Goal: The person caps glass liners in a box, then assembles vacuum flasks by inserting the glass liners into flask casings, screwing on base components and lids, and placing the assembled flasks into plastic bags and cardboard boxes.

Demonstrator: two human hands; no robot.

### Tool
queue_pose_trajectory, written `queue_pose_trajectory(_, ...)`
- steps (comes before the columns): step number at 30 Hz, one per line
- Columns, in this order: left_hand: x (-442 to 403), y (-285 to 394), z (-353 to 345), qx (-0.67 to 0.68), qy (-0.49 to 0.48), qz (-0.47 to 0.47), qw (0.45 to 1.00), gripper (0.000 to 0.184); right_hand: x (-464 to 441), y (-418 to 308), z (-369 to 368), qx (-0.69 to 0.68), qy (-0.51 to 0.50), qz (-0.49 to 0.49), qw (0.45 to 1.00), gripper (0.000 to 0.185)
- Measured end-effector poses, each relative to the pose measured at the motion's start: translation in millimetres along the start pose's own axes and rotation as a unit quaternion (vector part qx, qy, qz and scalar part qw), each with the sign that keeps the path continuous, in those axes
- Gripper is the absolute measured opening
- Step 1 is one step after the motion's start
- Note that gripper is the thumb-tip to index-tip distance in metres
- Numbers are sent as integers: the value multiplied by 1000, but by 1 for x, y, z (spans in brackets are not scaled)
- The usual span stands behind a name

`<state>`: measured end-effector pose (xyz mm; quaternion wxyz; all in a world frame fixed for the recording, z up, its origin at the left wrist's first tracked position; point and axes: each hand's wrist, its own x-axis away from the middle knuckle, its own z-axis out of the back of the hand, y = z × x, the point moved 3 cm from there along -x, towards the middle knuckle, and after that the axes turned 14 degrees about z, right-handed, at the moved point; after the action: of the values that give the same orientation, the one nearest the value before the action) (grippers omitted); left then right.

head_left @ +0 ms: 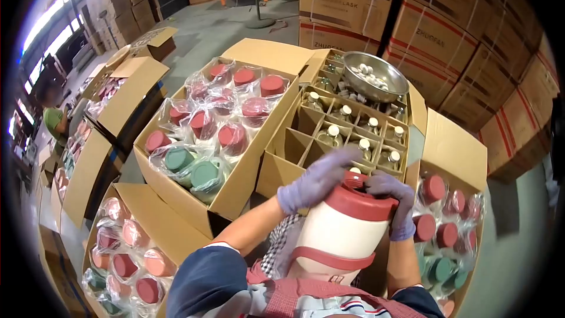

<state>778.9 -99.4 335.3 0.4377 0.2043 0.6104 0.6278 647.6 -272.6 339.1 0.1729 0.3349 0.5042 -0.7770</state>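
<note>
A large white vacuum flask (338, 229) with red bands stands tilted against my body, its red collar uppermost and its round mouth open. My left hand (321, 179), in a purple glove, lies over the left side of the collar, fingers stretched toward the far edge and slightly blurred. On the right side, my right hand (395, 197), gloved too, curls its fingers over the collar beside the mouth. Just beyond is a divided carton (279, 162) with several glass bottles (333, 134) with white caps in its cells. A metal bowl (388, 85) of small whitish pieces rests on that carton.
An open carton (232, 197) of plastic-wrapped flasks with red and green lids stands left of the divided one. More such flasks fill cartons at lower left (141, 200) and right (453, 153). Stacked boxes (435, 41) rise behind. A co-worker (53, 112) is at far left.
</note>
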Motion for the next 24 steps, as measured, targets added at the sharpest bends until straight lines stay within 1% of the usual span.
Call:
queue_pose_trajectory(1,-7,28,-2,-79,-60,-66,993,59,6,17,-1,-89,19,-73,993,75)
queue_pose_trajectory(2,-7,66,-4,-158,-125,-122,972,61,12,33,-1,-180,53,-147,971,66)
queue_pose_trajectory(3,-6,74,-12,-141,-104,-221,959,66,18,49,-1,-259,98,-217,936,63)
queue_pose_trajectory(4,-8,66,-13,-100,-99,-247,959,67,13,56,7,-83,19,-202,976,58)
queue_pose_trajectory(5,-10,57,-13,-60,-94,-275,955,69,14,65,17,-128,114,-217,961,41)
queue_pose_trajectory(6,-19,42,-3,-83,-76,-241,964,68,16,72,28,-170,211,-219,937,27)
queue_pose_trajectory(7,-28,18,14,-133,-38,-159,978,67,-1,46,27,-134,119,-103,978,25)
queue_pose_trajectory(8,-36,-5,22,-155,-9,-67,986,67,-9,17,23,-92,32,9,995,23)
queue_pose_trajectory(9,-42,-3,20,-171,-15,-52,984,67,-16,21,25,-3,-36,61,997,24)
queue_pose_trajectory(10,-46,16,14,-154,-106,20,982,71,-22,24,26,82,-93,122,985,24)
queue_pose_trajectory(11,-46,47,10,-130,-77,-182,972,79,-14,61,25,-39,16,-73,996,22)
queue_pose_trajectory(12,-35,62,1,-132,-115,-201,964,77,-12,72,24,-35,47,-129,990,21)
queue_pose_trajectory(13,-36,58,7,-131,-116,-203,963,77,-11,83,23,-35,81,-186,979,21)
queue_pose_trajectory(14,-42,50,18,-144,-81,-203,965,71,-8,93,22,-37,116,-239,963,23)
queue_pose_trajectory(15,-51,38,29,-159,-41,-205,965,65,-36,57,28,-9,74,-169,983,32)
queue_pose_trajectory(16,-58,21,34,-167,-8,-196,966,59,-47,35,28,-20,10,-56,998,42)
queue_pose_trajectory(17,-67,-3,35,-97,0,-91,991,58,-49,31,27,-12,-68,11,998,53)
queue_pose_trajectory(18,-75,-28,36,-15,19,10,1000,57,-49,36,26,-19,-86,-1,996,65)
queue_pose_trajectory(19,-76,4,28,-44,-52,-39,997,62,-42,56,24,-75,-47,-77,993,76)
queue_pose_trajectory(20,-76,40,19,-73,-123,-91,986,67,-28,89,19,-223,66,-211,949,80)
queue_pose_trajectory(21,-68,49,16,-86,-117,-198,969,75,-27,98,20,-202,52,-260,943,86)
queue_pose_trajectory(22,-58,55,13,-84,-152,-240,955,75,-27,99,22,-199,66,-267,941,90)
queue_pose_trajectory(23,-61,40,22,-70,-160,-233,957,75,-27,100,24,-197,81,-274,938,94)
queue_pose_trajectory(24,-73,13,39,-123,-77,-178,973,63,-32,84,29,-208,118,-240,941,95)
